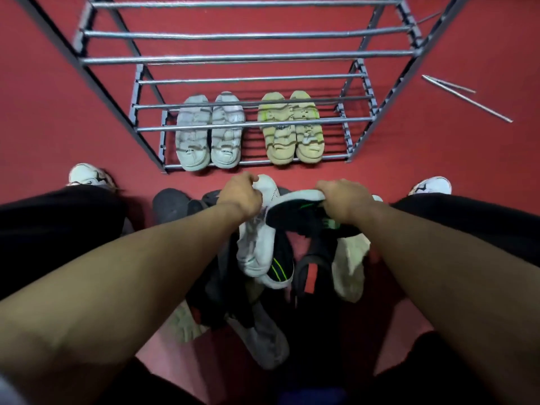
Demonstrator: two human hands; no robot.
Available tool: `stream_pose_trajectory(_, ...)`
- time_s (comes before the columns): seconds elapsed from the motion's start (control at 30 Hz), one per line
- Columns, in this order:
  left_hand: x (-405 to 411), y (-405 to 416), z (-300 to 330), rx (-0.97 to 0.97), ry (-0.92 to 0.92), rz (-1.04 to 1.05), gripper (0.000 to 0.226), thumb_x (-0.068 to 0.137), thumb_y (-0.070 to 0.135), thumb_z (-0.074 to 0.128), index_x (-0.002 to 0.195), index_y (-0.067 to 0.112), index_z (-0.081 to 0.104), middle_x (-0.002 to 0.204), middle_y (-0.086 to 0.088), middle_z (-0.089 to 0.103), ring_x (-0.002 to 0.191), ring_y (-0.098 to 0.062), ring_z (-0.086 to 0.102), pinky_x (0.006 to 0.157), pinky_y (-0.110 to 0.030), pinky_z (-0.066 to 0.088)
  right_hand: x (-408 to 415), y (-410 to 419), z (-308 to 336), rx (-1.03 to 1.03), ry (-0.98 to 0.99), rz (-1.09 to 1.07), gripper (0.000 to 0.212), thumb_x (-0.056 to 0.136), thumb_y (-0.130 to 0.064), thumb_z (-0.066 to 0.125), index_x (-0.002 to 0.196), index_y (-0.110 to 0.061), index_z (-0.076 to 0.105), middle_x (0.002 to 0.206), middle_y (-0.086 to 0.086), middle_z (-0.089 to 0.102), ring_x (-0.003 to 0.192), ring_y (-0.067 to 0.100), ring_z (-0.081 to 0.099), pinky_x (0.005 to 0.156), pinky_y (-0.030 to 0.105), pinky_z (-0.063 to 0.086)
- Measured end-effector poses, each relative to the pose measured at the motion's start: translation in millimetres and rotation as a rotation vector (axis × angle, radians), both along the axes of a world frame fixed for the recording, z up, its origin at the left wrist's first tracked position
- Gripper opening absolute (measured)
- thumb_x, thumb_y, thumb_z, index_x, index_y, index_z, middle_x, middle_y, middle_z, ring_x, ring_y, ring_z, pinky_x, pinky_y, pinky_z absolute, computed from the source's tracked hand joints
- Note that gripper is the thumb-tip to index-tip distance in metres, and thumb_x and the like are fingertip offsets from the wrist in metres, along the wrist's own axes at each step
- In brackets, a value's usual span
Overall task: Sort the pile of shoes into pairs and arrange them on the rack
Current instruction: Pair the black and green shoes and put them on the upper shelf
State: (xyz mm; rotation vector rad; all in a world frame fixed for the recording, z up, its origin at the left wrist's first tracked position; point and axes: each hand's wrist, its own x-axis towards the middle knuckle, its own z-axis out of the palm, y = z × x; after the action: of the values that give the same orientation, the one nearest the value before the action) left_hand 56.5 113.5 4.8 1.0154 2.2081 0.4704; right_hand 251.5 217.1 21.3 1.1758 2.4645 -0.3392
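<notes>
My left hand (241,194) fingers clamp a white shoe (257,244); right hand (340,201) grips a black shoe (298,216); lettering unreadable; rack (248,58) at 12 o'clock

Shiny metal rack (251,57), matt red floor (58,118), mesh-cloth black shoe (304,217)

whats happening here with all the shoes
A person is sorting a pile of shoes on the red floor in front of a metal rack. The left hand grips a white shoe and the right hand grips a black shoe with green accents, both just above the pile. Two pairs already sit on the lowest shelf: white sneakers and beige sneakers. The upper shelves hold no shoes.
</notes>
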Motion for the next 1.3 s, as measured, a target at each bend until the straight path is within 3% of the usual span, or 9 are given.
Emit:
stream_pose_trajectory(0.33, 5, -88, 8, -0.029, -0.053, 0.215, 0.033, 0.093, 0.022, 0.048, 0.123, 0.016, 0.059, 0.129, -0.009, 0.063, 0.120, -0.031, 0.058, 0.101, -0.032, 0.042, -1, -59, 7, -0.155, 0.437, -0.607, 0.036, 0.091, -0.031, 0.059, 0.118, -0.007, 0.057, 0.119, 0.018, 0.065, 0.111, 0.037, 0.059, 0.090, 0.036, 0.045)
stream_pose_trajectory(0.47, 5, -136, -10, -0.187, -0.050, 0.278, 0.034, 0.089, 0.024, 0.053, 0.121, 0.017, 0.062, 0.131, -0.012, 0.062, 0.123, -0.033, 0.056, 0.102, -0.034, 0.042, 16, -94, -21, -0.214, 0.384, -0.740, 0.041, 0.088, -0.032, 0.062, 0.117, -0.004, 0.054, 0.118, 0.020, 0.065, 0.109, 0.037, 0.061, 0.088, 0.037, 0.047)
stream_pose_trajectory(0.6, 39, -129, -3, 0.002, -0.037, 0.202, 0.019, 0.088, 0.025, 0.051, 0.100, 0.024, 0.065, 0.109, -0.005, 0.072, 0.104, -0.029, 0.065, 0.090, -0.032, 0.049, 15, -103, -24, -0.366, 0.417, -0.784, 0.050, 0.083, -0.027, 0.068, 0.124, -0.007, 0.049, 0.114, 0.012, 0.065, 0.107, 0.030, 0.062, 0.086, 0.032, 0.045)
stream_pose_trajectory(0.7, 76, -119, -16, -0.104, -0.301, 0.110, 0.018, 0.088, 0.023, 0.053, 0.097, 0.021, 0.068, 0.108, -0.007, 0.073, 0.101, -0.028, 0.068, 0.088, -0.032, 0.054, 20, -104, -38, -0.611, 0.330, -0.827, 0.082, 0.061, -0.028, 0.089, 0.128, -0.008, 0.048, 0.114, 0.004, 0.065, 0.101, 0.026, 0.065, 0.091, 0.038, 0.052)
stream_pose_trajectory(0.83, 116, -128, -22, -0.437, -0.413, -0.067, 0.042, 0.101, 0.023, 0.046, 0.136, -0.001, 0.047, 0.144, -0.017, 0.048, 0.134, -0.031, 0.045, 0.106, -0.034, 0.038, 28, -103, -53, -0.633, 0.254, -0.867, 0.018, 0.068, -0.011, 0.075, 0.077, -0.002, 0.064, 0.087, 0.017, 0.070, 0.082, 0.031, 0.069, 0.077, 0.041, 0.058)
stream_pose_trajectory(0.9, 121, -127, -30, -0.498, -0.551, 0.239, 0.029, 0.103, 0.015, 0.038, 0.125, 0.003, 0.053, 0.134, -0.021, 0.053, 0.126, -0.035, 0.051, 0.106, -0.039, 0.038, 33, -98, -45, -0.657, 0.319, -1.001, 0.025, 0.059, -0.012, 0.072, 0.080, -0.002, 0.064, 0.085, 0.019, 0.071, 0.078, 0.034, 0.070, 0.078, 0.046, 0.058)
stream_pose_trajectory(0.97, 121, -125, -50, -0.398, -0.741, 0.503, 0.017, 0.099, 0.018, 0.042, 0.094, 0.013, 0.057, 0.105, -0.014, 0.059, 0.082, -0.029, 0.064, 0.079, -0.042, 0.057, 42, -90, -43, -0.694, 0.424, -1.159, 0.045, 0.049, -0.017, 0.069, 0.091, -0.001, 0.067, 0.085, 0.019, 0.072, 0.079, 0.034, 0.070, 0.085, 0.055, 0.056)
stream_pose_trajectory(1.07, 113, -106, -57, -0.355, -0.874, 0.824, 0.020, 0.097, 0.022, 0.041, 0.089, 0.011, 0.056, 0.085, -0.011, 0.059, 0.059, -0.023, 0.052, 0.048, -0.031, 0.043, 45, -87, -23, -0.843, 0.417, -1.330, 0.015, 0.083, -0.019, 0.059, 0.090, -0.006, 0.062, 0.085, 0.010, 0.065, 0.086, 0.027, 0.063, 0.099, 0.044, 0.048)
stream_pose_trajectory(1.3, 136, -76, -169, -0.263, -1.035, 0.779, 0.048, 0.072, 0.048, 0.067, 0.108, 0.018, 0.073, 0.101, -0.012, 0.075, 0.084, -0.032, 0.073, 0.075, -0.059, 0.056, 31, -75, -12, -1.107, 0.604, -1.315, 0.026, 0.092, -0.032, 0.057, 0.112, -0.017, 0.065, 0.098, 0.000, 0.072, 0.084, 0.016, 0.064, 0.070, 0.030, 0.051)
